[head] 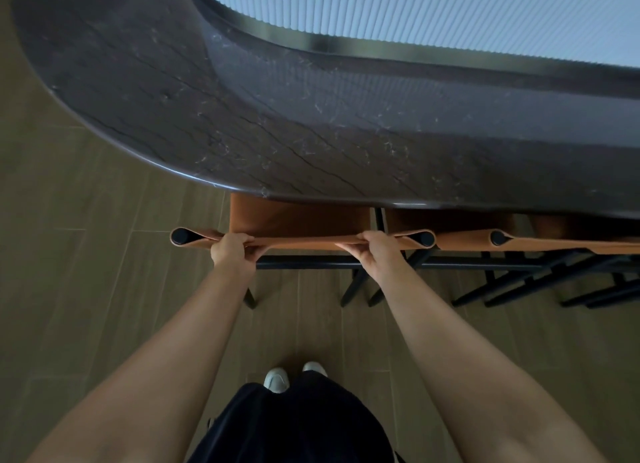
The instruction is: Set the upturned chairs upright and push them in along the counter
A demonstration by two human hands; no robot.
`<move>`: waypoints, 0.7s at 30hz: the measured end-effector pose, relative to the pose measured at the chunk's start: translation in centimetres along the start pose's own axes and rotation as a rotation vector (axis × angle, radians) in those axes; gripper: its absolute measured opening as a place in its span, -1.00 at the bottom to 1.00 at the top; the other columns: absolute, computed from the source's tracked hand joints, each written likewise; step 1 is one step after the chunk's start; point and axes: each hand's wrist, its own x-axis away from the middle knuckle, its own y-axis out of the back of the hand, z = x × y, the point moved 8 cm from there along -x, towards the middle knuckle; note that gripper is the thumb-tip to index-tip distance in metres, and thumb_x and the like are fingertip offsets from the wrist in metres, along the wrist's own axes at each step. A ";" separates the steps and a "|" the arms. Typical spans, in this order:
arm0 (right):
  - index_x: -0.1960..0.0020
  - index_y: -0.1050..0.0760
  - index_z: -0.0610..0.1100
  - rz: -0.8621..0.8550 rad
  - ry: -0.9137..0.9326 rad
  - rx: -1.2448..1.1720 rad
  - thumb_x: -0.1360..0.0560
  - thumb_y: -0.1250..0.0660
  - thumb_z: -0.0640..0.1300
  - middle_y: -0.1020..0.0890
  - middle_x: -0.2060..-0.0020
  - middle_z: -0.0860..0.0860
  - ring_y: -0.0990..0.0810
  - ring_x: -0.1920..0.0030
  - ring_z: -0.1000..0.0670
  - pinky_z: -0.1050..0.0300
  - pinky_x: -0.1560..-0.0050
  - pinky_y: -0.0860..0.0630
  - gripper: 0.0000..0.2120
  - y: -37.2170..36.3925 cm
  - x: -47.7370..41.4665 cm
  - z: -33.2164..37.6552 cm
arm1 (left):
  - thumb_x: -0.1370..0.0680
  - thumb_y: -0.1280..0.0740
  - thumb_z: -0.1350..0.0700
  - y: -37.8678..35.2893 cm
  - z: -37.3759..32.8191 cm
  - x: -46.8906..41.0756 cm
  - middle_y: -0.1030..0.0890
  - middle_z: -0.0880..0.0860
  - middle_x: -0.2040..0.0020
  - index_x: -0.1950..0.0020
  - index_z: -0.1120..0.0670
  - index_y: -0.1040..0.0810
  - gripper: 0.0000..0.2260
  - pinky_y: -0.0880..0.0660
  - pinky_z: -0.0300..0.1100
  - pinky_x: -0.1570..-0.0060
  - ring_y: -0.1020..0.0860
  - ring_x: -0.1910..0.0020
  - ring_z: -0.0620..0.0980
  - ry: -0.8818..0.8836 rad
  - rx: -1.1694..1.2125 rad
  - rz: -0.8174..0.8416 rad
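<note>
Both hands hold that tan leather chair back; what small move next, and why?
Probably letting go: left hand and right hand grip the tan leather chair back, which already lines up with the neighbouring chair, seat under the dark stone counter.

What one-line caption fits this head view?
Left hand and right hand grip the tan backrest of an upright chair, seat tucked under the dark stone counter, beside a matching chair.
</note>
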 end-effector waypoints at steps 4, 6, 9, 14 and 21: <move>-0.29 -0.28 -0.18 0.020 -0.001 -0.044 -0.56 -0.13 -0.50 -0.37 -0.33 -0.32 -0.48 -0.26 -0.38 -0.33 -0.13 -0.54 -0.62 -1.2 -0.6 -0.8 | -0.55 -0.14 0.44 0.1 -1.1 -0.6 -0.49 0.16 0.12 -0.12 0.20 -0.37 -0.78 -0.59 0.10 0.01 -0.55 0.19 0.08 -0.008 -0.004 -0.006; -0.34 -0.28 -0.20 0.021 0.008 -0.051 -0.56 -0.13 -0.50 -0.37 -0.34 -0.31 -0.47 -0.27 -0.37 -0.32 -0.11 -0.55 -0.59 -1.6 -0.7 -1.0 | -0.55 -0.14 0.44 0.0 -1.7 -0.8 -0.49 0.17 0.15 0.02 0.23 -0.38 -0.85 -0.58 0.11 -0.04 -0.55 0.20 0.08 -0.009 -0.021 0.006; -0.34 -0.28 -0.20 0.021 0.021 -0.062 -0.56 -0.12 -0.49 -0.38 -0.31 -0.31 -0.47 -0.27 -0.37 -0.32 -0.11 -0.55 -0.59 -2.0 -1.0 -0.9 | -0.55 -0.14 0.45 -0.2 -2.2 -1.3 -0.49 0.17 0.14 0.13 0.21 -0.38 -0.82 -0.57 0.10 -0.06 -0.55 0.19 0.09 -0.010 -0.043 0.033; -0.34 -0.31 -0.27 -0.008 0.043 -0.022 -0.56 -0.13 -0.50 -0.40 -0.24 -0.34 -0.52 -0.17 -0.37 -0.26 0.21 -0.64 -0.62 -2.0 -1.4 -0.9 | -0.53 -0.15 0.48 -0.3 -2.6 -1.8 -0.51 0.22 0.01 -0.03 0.24 -0.40 -0.81 -0.58 0.12 -0.05 -0.57 0.07 0.15 -0.021 -0.054 0.081; -0.30 -0.35 -0.29 0.004 0.046 -0.024 -0.55 -0.17 -0.49 -0.45 -0.15 -0.34 -0.56 -0.01 -0.34 -0.30 0.12 -0.62 -0.65 -1.8 -1.3 -1.0 | -0.55 -0.18 0.45 -0.4 -2.4 -1.5 -0.52 0.25 -0.13 -0.04 0.22 -0.41 -0.83 -0.61 0.07 0.03 -0.60 0.06 0.16 0.005 -0.033 0.123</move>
